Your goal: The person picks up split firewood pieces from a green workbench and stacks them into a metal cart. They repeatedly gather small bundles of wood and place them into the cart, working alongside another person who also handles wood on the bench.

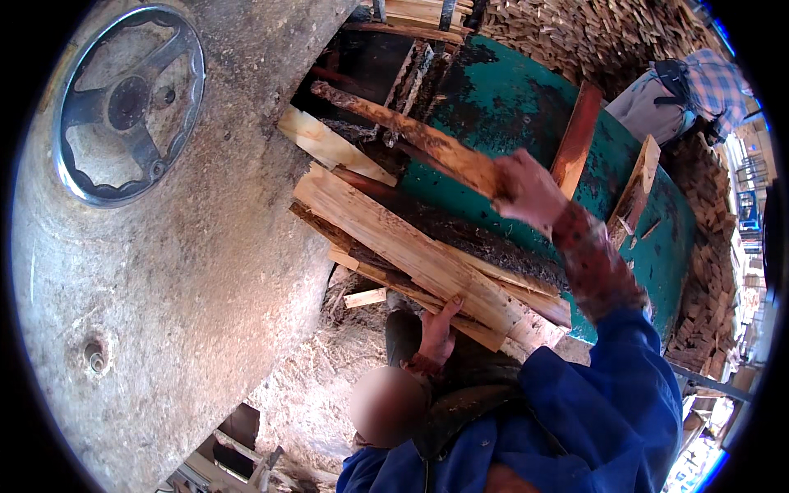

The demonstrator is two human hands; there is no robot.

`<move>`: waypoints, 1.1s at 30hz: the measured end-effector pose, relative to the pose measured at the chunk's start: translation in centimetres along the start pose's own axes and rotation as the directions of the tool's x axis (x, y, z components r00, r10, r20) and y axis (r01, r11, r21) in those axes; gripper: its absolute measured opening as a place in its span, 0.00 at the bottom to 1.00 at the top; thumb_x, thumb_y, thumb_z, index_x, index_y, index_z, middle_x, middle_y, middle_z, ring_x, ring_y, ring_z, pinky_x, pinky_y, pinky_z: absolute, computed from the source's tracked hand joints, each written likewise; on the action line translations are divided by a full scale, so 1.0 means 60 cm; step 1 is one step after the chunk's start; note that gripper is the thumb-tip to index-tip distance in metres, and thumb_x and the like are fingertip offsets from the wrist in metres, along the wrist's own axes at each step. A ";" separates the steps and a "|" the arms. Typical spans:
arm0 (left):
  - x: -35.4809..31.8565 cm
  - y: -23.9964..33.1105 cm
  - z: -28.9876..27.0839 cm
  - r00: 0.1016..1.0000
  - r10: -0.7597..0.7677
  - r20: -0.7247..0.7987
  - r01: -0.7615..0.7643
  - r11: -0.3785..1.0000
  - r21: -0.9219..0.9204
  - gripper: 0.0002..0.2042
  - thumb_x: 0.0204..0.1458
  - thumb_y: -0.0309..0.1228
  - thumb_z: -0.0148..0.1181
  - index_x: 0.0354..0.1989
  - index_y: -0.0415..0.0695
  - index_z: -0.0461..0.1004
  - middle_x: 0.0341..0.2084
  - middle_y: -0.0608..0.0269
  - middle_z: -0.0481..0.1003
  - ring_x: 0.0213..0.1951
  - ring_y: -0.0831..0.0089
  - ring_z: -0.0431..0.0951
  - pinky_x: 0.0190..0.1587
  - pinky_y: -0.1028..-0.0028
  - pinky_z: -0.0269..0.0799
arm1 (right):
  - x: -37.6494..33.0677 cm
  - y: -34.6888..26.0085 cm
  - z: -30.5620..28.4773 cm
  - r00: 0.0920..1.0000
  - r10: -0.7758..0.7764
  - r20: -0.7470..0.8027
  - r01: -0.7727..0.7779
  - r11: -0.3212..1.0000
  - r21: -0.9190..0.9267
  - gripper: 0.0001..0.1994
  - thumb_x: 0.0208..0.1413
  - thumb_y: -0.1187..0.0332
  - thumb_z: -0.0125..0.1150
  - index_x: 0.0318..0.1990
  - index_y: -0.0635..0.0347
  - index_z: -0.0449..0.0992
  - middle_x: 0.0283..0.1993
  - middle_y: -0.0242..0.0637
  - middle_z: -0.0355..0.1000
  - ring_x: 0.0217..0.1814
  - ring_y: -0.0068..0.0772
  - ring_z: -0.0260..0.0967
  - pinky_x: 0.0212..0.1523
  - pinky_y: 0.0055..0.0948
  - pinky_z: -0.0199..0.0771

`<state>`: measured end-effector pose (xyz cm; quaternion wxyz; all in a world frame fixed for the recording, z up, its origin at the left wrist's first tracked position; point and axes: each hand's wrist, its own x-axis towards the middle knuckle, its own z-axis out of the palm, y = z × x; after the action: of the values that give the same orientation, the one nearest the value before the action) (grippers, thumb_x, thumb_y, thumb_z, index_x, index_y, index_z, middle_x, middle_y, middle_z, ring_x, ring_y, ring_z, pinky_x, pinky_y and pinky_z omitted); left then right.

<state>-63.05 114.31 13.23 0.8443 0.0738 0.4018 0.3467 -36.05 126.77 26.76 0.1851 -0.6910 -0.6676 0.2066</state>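
Observation:
My right hand (526, 191), at the end of a blue sleeve with a patterned cuff, grips a long bark-edged strip of wood (411, 135) that runs up-left over the green machine table (509, 99). Below it a pile of pale sawn planks (403, 238) slopes down toward me. My left hand (438, 330) is under the pile's lower end, its fingers curled on the edge of a plank. Part of the left arm is hidden by my body.
A big dusty grey machine housing (189, 271) with a metal handwheel (127, 103) fills the left. Sawdust (320, 386) covers the ground below. Stacked cut wood (592, 37) rises behind and to the right. Another person (686, 90) in a plaid shirt bends at the upper right.

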 end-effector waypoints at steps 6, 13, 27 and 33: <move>-0.015 0.014 0.010 0.998 -0.060 0.037 0.062 0.997 -0.054 0.22 0.52 0.28 0.66 0.55 0.37 0.68 0.50 0.60 0.73 0.52 0.68 0.72 0.58 0.65 0.67 | -0.136 -0.005 0.091 0.955 -0.241 0.172 0.233 0.970 0.063 0.32 0.51 0.49 0.67 0.58 0.61 0.69 0.41 0.45 0.63 0.42 0.49 0.66 0.43 0.42 0.69; -0.013 0.004 0.006 1.000 0.005 -0.007 -0.005 1.000 -0.022 0.24 0.53 0.31 0.66 0.56 0.35 0.67 0.51 0.59 0.72 0.53 0.67 0.72 0.57 0.64 0.68 | -0.125 0.010 0.086 0.968 -0.056 0.246 0.006 0.979 0.202 0.24 0.57 0.54 0.63 0.52 0.65 0.75 0.41 0.46 0.67 0.39 0.50 0.69 0.41 0.41 0.70; -0.013 -0.013 0.004 0.999 0.032 -0.013 -0.032 0.999 0.021 0.30 0.55 0.35 0.64 0.64 0.42 0.59 0.58 0.58 0.67 0.58 0.60 0.68 0.60 0.56 0.66 | -0.185 0.038 0.125 0.999 0.029 0.017 -0.030 0.995 0.094 0.26 0.55 0.58 0.63 0.56 0.65 0.71 0.55 0.51 0.66 0.59 0.53 0.63 0.60 0.42 0.65; -0.003 -0.015 -0.010 1.000 -0.021 0.022 0.019 0.998 0.059 0.31 0.56 0.41 0.62 0.64 0.41 0.60 0.59 0.57 0.66 0.61 0.59 0.66 0.63 0.56 0.63 | -0.187 0.074 0.069 0.982 0.186 -0.036 -0.178 0.972 0.156 0.25 0.54 0.53 0.64 0.51 0.64 0.75 0.52 0.51 0.70 0.55 0.55 0.67 0.57 0.45 0.68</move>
<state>-63.12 113.44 12.58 0.8498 0.0984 0.4027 0.3256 -34.73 115.29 21.32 0.2342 -0.7382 -0.5788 0.2553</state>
